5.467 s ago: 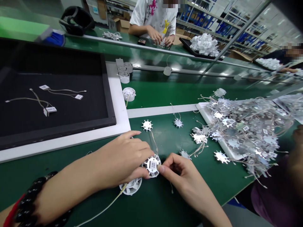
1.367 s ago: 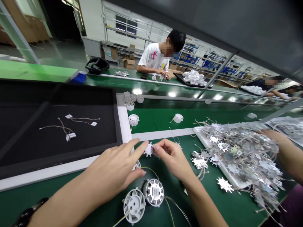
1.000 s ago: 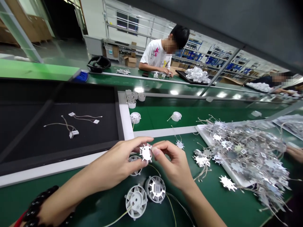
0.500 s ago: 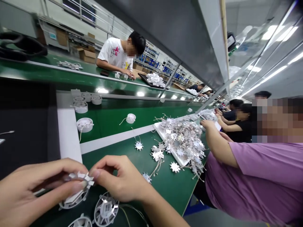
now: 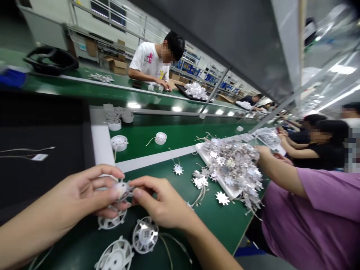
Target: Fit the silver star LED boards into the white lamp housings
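Observation:
My left hand (image 5: 81, 197) and my right hand (image 5: 161, 202) meet over the green bench, both pinching one small star-shaped metal plate (image 5: 123, 188) between fingertips; it is blurred. Under my left fingers lies a white finned housing (image 5: 111, 221). Two more finned housings lie nearer me, one with a plate fitted (image 5: 145, 234) and one with a wire (image 5: 115, 257).
A heap of wired star plates (image 5: 234, 165) fills a white tray at right, where a person in purple (image 5: 306, 217) reaches in. Loose star plates (image 5: 178, 169) lie on the bench. A black tray (image 5: 42, 150) sits left. White housings (image 5: 119, 142) ride the conveyor; other people work beyond.
My view has swung back left a little and the hands sit more centred. Both hands still pinch the star plate, now held above the third housing.

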A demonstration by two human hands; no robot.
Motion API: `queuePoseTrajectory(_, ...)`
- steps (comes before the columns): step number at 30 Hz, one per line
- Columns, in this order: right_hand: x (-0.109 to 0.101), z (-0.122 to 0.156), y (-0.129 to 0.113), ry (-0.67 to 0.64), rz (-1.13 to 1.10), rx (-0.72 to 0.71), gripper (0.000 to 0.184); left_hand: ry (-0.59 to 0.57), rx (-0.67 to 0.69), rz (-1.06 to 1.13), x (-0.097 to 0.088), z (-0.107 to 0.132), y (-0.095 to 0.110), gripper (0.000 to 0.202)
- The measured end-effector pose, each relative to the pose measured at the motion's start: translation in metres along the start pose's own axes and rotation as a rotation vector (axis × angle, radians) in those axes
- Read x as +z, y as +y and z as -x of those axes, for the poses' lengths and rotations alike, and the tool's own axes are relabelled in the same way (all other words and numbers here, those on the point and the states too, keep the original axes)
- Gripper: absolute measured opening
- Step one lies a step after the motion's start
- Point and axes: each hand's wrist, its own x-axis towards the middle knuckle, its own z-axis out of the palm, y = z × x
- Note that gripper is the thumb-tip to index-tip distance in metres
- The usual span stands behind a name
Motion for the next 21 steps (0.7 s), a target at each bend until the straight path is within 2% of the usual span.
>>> queuePoseTrajectory(2,0.0,0.0,0.0,-0.016,-0.026,-0.011,0.029,-0.033,0.009,-0.03,-0.001,-0.001,0.005,0.041)
queuePoseTrajectory(6,0.001,0.001,0.001,-0.024,-0.012,0.003,0.022,-0.08,0.056,-0.077,-0.003,0.001,0.01,0.046)
queuePoseTrajectory(14,-0.001,0.003,0.003,-0.061,-0.037,0.05,0.025,-0.125,-0.044,0.069,-0.002,0.004,0.011,0.04)
queuePoseTrajectory(21,0.0,0.0,0.005,-0.06,-0.175,0.134,0.041,-0.171,-0.04,0.059,0.0,0.006,0.015,0.041)
